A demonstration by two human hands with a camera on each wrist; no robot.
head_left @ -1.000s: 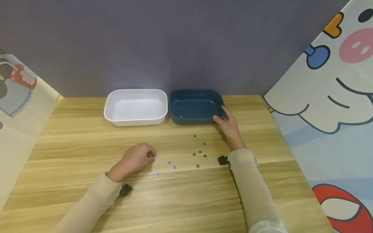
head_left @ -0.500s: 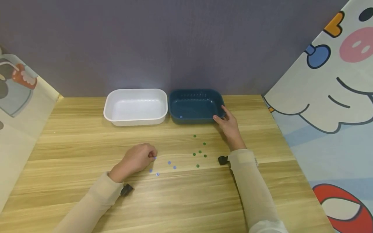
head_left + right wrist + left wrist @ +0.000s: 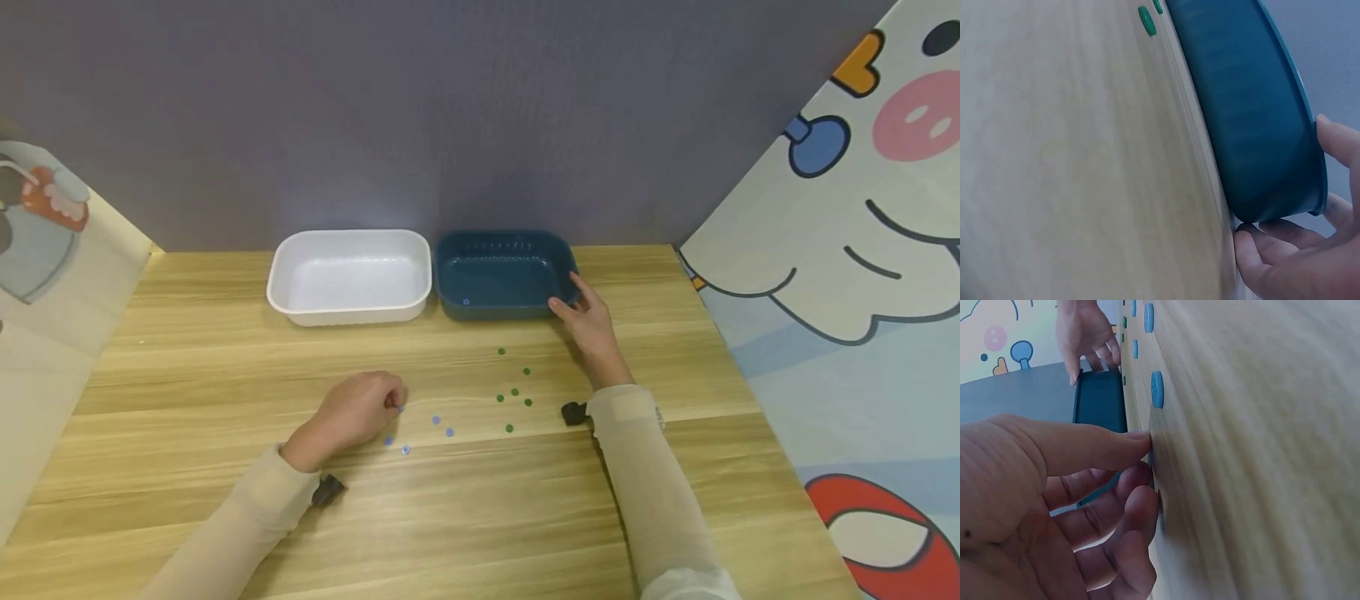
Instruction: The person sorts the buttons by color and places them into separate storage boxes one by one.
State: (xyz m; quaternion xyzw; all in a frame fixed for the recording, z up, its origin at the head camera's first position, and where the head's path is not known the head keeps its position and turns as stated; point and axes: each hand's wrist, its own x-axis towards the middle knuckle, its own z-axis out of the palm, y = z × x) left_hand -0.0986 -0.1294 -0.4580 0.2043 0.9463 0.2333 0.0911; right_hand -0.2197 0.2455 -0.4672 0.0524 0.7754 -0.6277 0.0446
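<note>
My left hand (image 3: pixel 360 408) is low over the table, thumb and index finger pinching at a small blue button-like disc (image 3: pixel 401 409); in the left wrist view the fingertips mostly hide it. Other blue discs (image 3: pixel 1157 389) lie flat close by. My right hand (image 3: pixel 592 329) holds the front right corner of a dark blue plastic tray (image 3: pixel 1254 119), its thumb on the rim and other fingers round the end wall. Inside that tray lies one blue disc (image 3: pixel 466 302). Several green discs (image 3: pixel 514 392) are scattered on the wood between the hands.
A white tray (image 3: pixel 348 317) stands left of the blue one, near a grey back wall (image 3: pixel 360 117). Printed cartoon panels (image 3: pixel 855 275) border the wooden table (image 3: pixel 480 525) on both sides. Each wrist carries a small black camera (image 3: pixel 327 491).
My left hand has crept slightly to the right, its fingertips staying at the same blue disc. My right hand keeps its place on the blue tray.
</note>
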